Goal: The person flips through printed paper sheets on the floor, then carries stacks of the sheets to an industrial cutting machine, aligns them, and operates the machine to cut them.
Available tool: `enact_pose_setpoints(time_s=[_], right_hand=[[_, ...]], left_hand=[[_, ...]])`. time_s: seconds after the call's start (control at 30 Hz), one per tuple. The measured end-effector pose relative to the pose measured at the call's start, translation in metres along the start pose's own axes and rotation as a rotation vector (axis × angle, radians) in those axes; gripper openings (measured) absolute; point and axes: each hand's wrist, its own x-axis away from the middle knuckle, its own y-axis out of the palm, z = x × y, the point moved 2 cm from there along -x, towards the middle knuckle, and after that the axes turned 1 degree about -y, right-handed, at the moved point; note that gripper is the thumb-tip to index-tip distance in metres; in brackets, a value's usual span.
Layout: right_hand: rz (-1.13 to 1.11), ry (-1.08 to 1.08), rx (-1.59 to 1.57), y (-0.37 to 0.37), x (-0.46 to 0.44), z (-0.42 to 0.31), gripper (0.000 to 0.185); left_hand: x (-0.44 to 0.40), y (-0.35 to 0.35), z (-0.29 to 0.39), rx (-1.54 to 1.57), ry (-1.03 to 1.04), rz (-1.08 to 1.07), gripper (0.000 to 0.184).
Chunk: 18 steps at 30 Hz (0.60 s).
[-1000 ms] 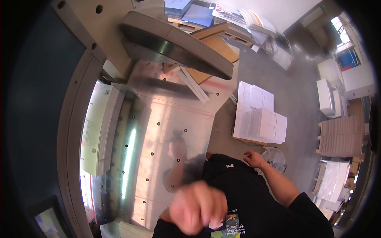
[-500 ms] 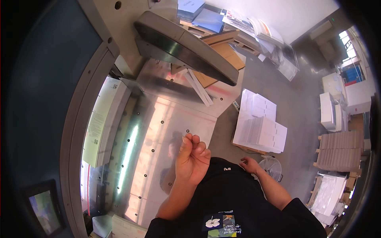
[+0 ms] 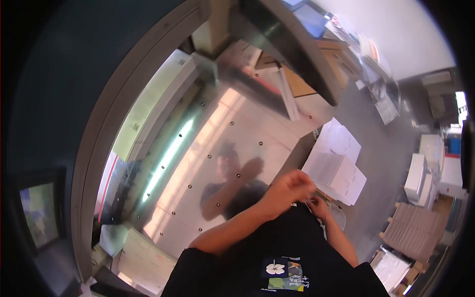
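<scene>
My left hand [image 3: 293,190] is raised in front of my body near the right edge of the steel table [image 3: 198,183]. Its fingers look bent, but motion smears them. Lower and close beside it, at my waist, is my right hand [image 3: 319,206], partly covered, its fingers curled. I cannot make out anything in either hand, or whether the two touch. A pale green printed paper stack [image 3: 148,106] lies in the machine's opening on the left, apart from both hands. My reflection shows on the shiny, hole-dotted table.
A dark side arm [image 3: 297,49] juts over the far end of the table, near white strips [image 3: 288,94] and brown board. White paper stacks [image 3: 336,163] stand just right of the table. A screen [image 3: 39,213] is at lower left. Brown stacked sheets [image 3: 413,231] stand at far right.
My left hand has moved right, from over the table toward my right hand. The right hand has stayed near my waist. The whole view has turned and shifted.
</scene>
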Motion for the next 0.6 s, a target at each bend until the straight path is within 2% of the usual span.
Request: enact_pose_setpoints(time_s=[0.03,0.07,0.1,0.13,0.17,0.27,0.43,0.5,0.6], right_hand=[[0.037,-0.086,-0.052,0.014,-0.021,0.049,0.044],[0.077,-0.164,-0.106,0.012,-0.018,0.038,0.044],[-0.079,-0.365,0.117,-0.007,-0.007,0.032,0.044],[-0.063,-0.02,-0.011,-0.005,-0.005,0.024,0.045],[-0.056,0.011,0.034,-0.01,0.002,0.017,0.044],[0.036,-0.033,0.042,-0.016,0.006,0.01,0.038],[0.003,-0.028,0.065,-0.024,-0.012,0.005,0.037],[0.014,-0.129,0.079,-0.023,-0.021,0.008,0.037],[-0.006,-0.137,0.05,-0.021,-0.02,-0.015,0.037]], left_hand=[[0.005,0.005,-0.001,-0.242,-0.012,-0.16,0.031],[0.01,0.01,-0.004,-0.481,-0.03,-0.324,0.04],[0.014,0.008,-0.024,-0.626,0.051,-0.504,0.053],[0.023,0.01,-0.041,-0.771,0.101,-0.586,0.053],[0.022,0.013,-0.046,-0.958,0.044,-0.653,0.054],[0.019,0.006,-0.047,-0.891,0.028,-0.703,0.056],[0.021,0.001,-0.04,-0.882,0.004,-0.675,0.053],[0.02,-0.002,-0.042,-0.839,0.014,-0.672,0.051],[0.02,-0.005,-0.039,-0.83,0.004,-0.663,0.05]])
